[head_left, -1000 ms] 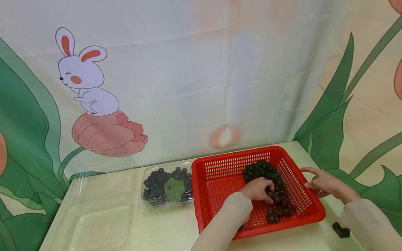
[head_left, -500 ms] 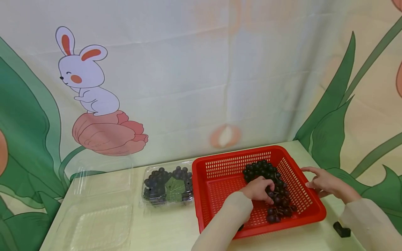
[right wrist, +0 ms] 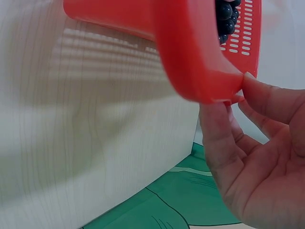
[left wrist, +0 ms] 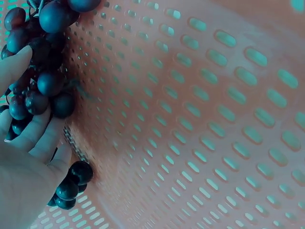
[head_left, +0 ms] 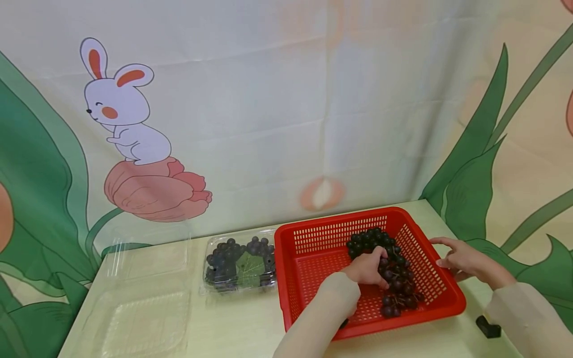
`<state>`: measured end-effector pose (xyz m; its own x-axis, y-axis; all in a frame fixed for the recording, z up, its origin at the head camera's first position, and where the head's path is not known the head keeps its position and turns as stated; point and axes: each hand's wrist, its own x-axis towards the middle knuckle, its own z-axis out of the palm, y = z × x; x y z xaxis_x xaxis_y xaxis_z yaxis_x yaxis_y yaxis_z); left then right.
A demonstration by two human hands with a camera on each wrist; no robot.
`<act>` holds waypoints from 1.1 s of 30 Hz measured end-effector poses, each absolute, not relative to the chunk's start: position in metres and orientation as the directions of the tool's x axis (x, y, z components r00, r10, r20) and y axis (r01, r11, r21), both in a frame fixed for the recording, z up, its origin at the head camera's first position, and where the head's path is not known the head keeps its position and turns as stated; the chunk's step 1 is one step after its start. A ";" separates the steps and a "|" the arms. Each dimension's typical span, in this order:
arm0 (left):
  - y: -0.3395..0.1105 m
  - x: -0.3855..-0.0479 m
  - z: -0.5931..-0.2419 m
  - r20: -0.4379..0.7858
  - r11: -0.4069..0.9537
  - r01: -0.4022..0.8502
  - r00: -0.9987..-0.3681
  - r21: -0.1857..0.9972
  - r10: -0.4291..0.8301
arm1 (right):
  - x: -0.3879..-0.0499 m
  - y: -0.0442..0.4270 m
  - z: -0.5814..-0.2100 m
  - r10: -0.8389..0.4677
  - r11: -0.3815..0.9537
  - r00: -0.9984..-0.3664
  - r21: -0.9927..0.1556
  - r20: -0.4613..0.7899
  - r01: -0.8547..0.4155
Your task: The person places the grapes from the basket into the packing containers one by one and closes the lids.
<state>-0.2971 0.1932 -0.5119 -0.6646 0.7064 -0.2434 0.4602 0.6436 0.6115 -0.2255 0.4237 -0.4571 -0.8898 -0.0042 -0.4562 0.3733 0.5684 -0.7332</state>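
Dark grape bunches (head_left: 398, 283) lie along the right side of a red perforated basket (head_left: 309, 271). Inside the basket, my left hand (head_left: 368, 267) has its thumb and fingers spread round part of the middle grapes. The left wrist view shows my left hand (left wrist: 28, 162) with fingers curled under the dark grapes (left wrist: 50, 83) and the thumb against them. My right hand (head_left: 463, 259) grips the basket's right rim from outside. In the right wrist view, the thumb and fingers of my right hand (right wrist: 259, 157) pinch the red rim (right wrist: 190, 62).
Left of the basket stands a clear plastic box (head_left: 210, 286) with dark grapes and a green leaf (head_left: 249, 270). An open clear container (head_left: 143, 323) lies at the table's left. A small black object (head_left: 488, 327) sits near the right sleeve. Printed cloth (head_left: 250, 124) hangs behind.
My left hand has shifted slightly on the grapes, with a fingertip now higher up against the bunch. My right hand keeps its hold on the rim, and the basket stands about where it was.
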 end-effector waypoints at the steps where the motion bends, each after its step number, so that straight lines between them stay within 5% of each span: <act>1: 0.193 -0.297 -0.512 -0.246 0.645 0.455 -0.666 0.614 0.704 | -0.225 0.424 -0.457 -0.004 0.569 -0.890 -0.733 -0.456 0.373; 17: 0.194 -0.294 -0.510 -0.342 0.682 0.481 -0.616 0.551 0.710 | -0.225 0.424 -0.456 -0.017 0.555 -0.889 -0.743 -0.458 0.373; 33: 0.197 -0.293 -0.510 -0.265 0.666 0.604 -0.621 0.438 0.738 | -0.226 0.422 -0.455 -0.009 0.554 -0.889 -0.743 -0.458 0.377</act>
<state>-0.2935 0.1969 -0.5102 -0.6210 0.7376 -0.2652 0.6041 0.6659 0.4376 -0.2264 0.4223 -0.4552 -0.8892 -0.0090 -0.4575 0.3766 0.5537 -0.7427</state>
